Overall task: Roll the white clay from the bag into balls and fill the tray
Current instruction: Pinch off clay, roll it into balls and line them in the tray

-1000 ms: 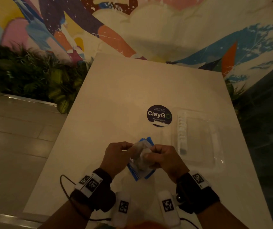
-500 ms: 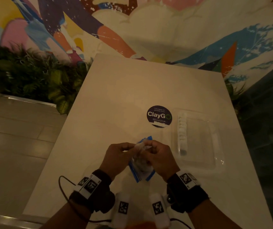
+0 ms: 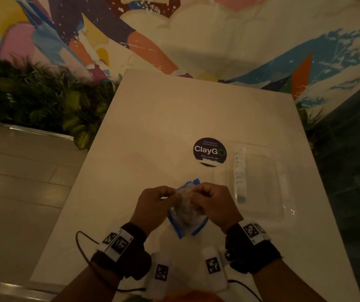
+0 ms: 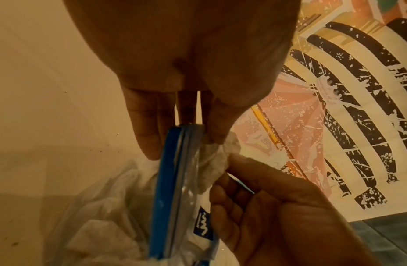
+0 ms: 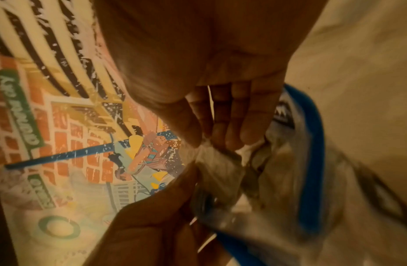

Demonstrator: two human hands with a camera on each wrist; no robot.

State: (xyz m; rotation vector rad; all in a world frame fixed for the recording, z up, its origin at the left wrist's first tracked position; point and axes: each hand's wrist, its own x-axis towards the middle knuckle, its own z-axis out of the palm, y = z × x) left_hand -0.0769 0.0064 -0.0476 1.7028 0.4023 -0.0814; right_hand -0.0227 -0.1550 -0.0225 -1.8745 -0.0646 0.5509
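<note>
A clear zip bag [image 3: 187, 216] with a blue strip [image 4: 168, 180] holds white clay and hangs between both hands above the table's near half. My left hand [image 3: 172, 196] pinches the bag's top edge beside the strip. My right hand [image 3: 196, 192] pinches a crumpled whitish bit [image 4: 214, 162] at the bag's mouth [image 5: 218, 167]; whether it is clay or film I cannot tell. The clear plastic tray [image 3: 283, 216] lies to the right of the hands. A row of several white clay balls [image 3: 240, 168] runs along its left side.
A round dark "ClayGo" sticker [image 3: 210, 151] sits on the white table [image 3: 163, 127], just left of the tray. Green plants [image 3: 43, 101] border the table's left side and a painted wall stands behind it. A cable [image 3: 83, 247] trails from my left wrist.
My right hand has shifted left, closer to my left hand, and its fingers now curl over the bag's mouth. The bag has tilted slightly; the tray has not moved.
</note>
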